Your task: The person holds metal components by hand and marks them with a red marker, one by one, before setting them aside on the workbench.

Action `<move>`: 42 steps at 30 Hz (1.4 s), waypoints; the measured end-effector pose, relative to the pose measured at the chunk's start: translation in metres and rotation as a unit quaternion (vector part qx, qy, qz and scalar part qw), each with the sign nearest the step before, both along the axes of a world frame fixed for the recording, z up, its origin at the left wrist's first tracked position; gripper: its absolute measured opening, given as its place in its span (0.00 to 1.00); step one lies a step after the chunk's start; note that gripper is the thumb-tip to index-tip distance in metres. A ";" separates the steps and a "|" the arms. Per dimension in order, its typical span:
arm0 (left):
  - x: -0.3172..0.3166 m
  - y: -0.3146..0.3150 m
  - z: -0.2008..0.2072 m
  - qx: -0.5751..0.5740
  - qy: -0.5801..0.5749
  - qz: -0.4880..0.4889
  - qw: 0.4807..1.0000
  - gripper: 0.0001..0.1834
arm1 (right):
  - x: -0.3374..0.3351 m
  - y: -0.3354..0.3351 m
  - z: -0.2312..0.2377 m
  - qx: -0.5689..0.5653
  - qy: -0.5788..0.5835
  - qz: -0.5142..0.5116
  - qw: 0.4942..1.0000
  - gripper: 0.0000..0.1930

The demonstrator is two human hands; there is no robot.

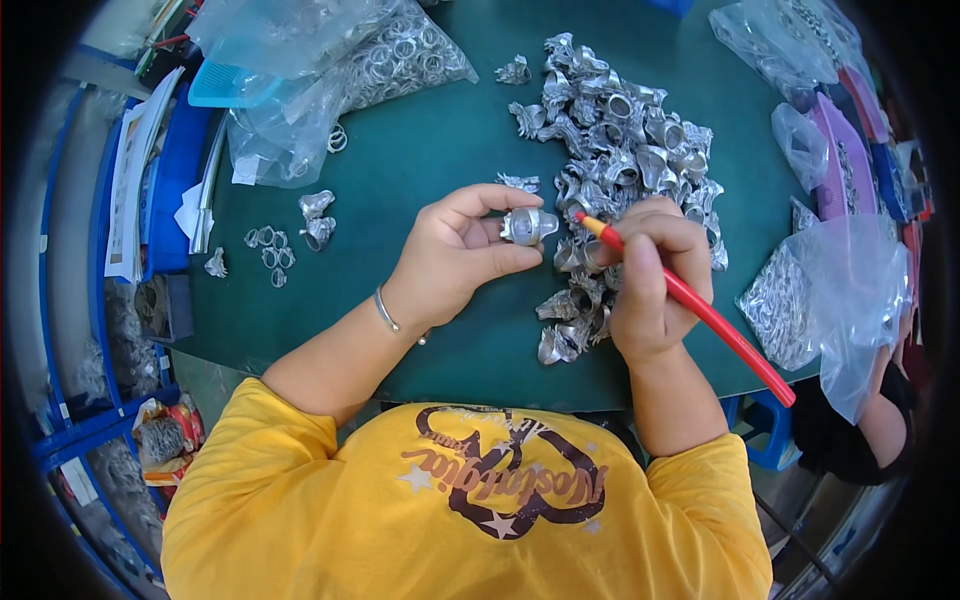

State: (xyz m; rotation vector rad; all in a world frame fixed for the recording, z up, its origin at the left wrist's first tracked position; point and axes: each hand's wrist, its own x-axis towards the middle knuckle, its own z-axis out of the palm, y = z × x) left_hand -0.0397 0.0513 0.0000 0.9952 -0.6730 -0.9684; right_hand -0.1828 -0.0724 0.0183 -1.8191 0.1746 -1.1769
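My left hand [447, 248] pinches a chunky silver ring [528, 227] between thumb and fingers, its band opening turned up toward me. Gripped in my right hand [655, 290] is a red pencil [735, 345], with its pale sharpened end and red tip pointing left toward the ring. The tip and the ring are apart. Just beyond my right hand spreads a large heap of similar silver rings [625, 150], and several more lie by its near side. One loose ring [518, 183] is beyond my left fingers, partly hidden by them.
On the green table [420, 150], two bigger rings [317, 220] and a group of small rings [271, 250] lie at left. A plastic bag of rings [410, 60] rests at the far left. More filled bags [785, 300] and a purple tray [843, 160] line the right. A blue shelf rack [100, 370] stands left.
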 end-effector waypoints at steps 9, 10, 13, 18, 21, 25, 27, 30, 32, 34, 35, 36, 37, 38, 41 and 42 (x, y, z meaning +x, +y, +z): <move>0.008 0.004 0.005 0.038 0.200 -0.064 0.977 0.13 | 0.003 -0.002 0.000 0.099 -0.030 -0.018 0.994 0.05; 0.009 0.004 0.004 0.037 0.198 -0.064 0.977 0.13 | 0.003 -0.002 -0.001 0.098 -0.032 -0.017 0.995 0.05; 0.013 0.007 0.000 0.052 0.224 -0.092 0.969 0.07 | 0.002 -0.002 0.001 0.081 -0.035 -0.021 0.996 0.05; -0.001 0.011 0.017 -0.063 -0.112 0.013 0.992 0.04 | 0.002 -0.004 0.001 0.081 -0.014 -0.047 0.996 0.04; 0.039 0.003 0.065 -0.277 -0.573 0.232 0.736 0.07 | 0.006 -0.004 0.001 0.097 -0.024 -0.058 0.993 0.04; 0.130 -0.023 0.118 -0.214 -0.612 0.498 0.576 0.06 | 0.004 -0.004 -0.001 0.092 -0.016 -0.070 0.993 0.04; 0.152 -0.028 0.130 -0.080 -0.743 0.477 0.463 0.07 | 0.004 -0.003 0.001 0.088 -0.017 -0.079 0.993 0.04; 0.133 -0.034 0.114 -0.131 -0.790 0.438 0.409 0.07 | 0.005 -0.003 0.001 0.089 -0.018 -0.089 0.992 0.04; 0.082 -0.032 0.081 -0.093 -0.736 0.225 0.632 0.13 | 0.003 -0.005 -0.003 0.097 -0.004 -0.091 0.991 0.04; 0.040 -0.032 0.049 0.027 -0.686 0.099 0.720 0.17 | 0.003 -0.004 -0.002 0.101 0.005 -0.078 0.992 0.04; 0.035 -0.027 0.029 0.051 -0.680 0.053 0.729 0.20 | 0.003 -0.003 0.000 0.090 0.006 -0.079 0.993 0.04; 0.032 -0.024 0.014 0.071 -0.671 0.004 0.738 0.23 | 0.002 -0.004 0.001 0.077 0.007 -0.084 0.993 0.04; 0.031 -0.022 0.008 0.070 -0.670 0.003 0.739 0.23 | 0.003 -0.004 0.001 0.077 0.009 -0.086 0.993 0.04; 0.029 -0.020 0.004 0.102 -0.649 0.017 0.753 0.24 | 0.003 -0.003 0.002 0.082 0.013 -0.082 0.993 0.04; 0.015 -0.012 0.006 0.121 -0.562 0.055 0.816 0.24 | 0.002 -0.003 0.000 0.084 0.036 -0.070 0.993 0.04; 0.010 -0.010 0.008 0.108 -0.497 0.085 0.857 0.23 | 0.003 -0.002 0.000 0.079 0.049 -0.056 0.994 0.04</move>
